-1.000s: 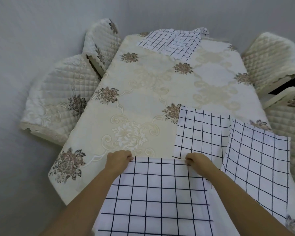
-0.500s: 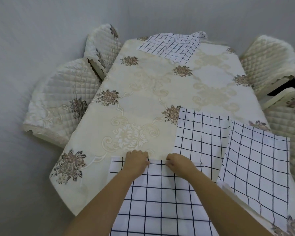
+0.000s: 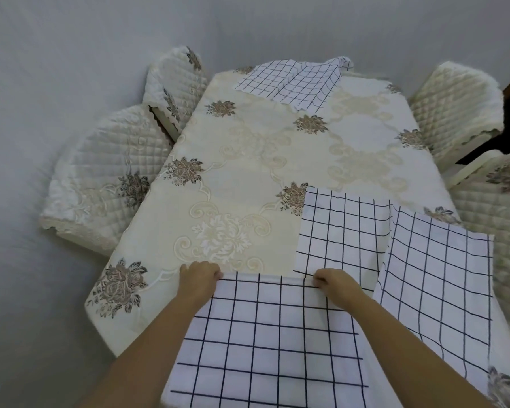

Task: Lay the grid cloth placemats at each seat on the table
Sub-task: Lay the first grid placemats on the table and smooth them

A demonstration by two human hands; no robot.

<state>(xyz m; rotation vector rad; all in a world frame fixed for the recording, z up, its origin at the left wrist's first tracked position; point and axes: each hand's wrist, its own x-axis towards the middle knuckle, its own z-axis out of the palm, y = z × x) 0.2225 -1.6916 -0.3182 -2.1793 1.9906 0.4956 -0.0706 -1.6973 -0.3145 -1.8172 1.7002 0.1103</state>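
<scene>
Grid placemat (image 3: pixel 271 343) lies flat at the near end of the table (image 3: pixel 248 160), running back under both forearms, its far edge stretched crosswise between left hand (image 3: pixel 199 276) and right hand (image 3: pixel 334 282), each pinching it, equally near.

White black-grid cloths: near placemat (image 3: pixel 271 343) flat at near end; middle placemat (image 3: pixel 342 231), right placemat (image 3: pixel 436 290) overlapping; far placemat (image 3: pixel 295 81) rumpled

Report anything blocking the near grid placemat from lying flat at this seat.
The white black-grid cloth placemat pinched by left hand and right hand meets a second grid placemat at its far right corner; nothing else.
</scene>
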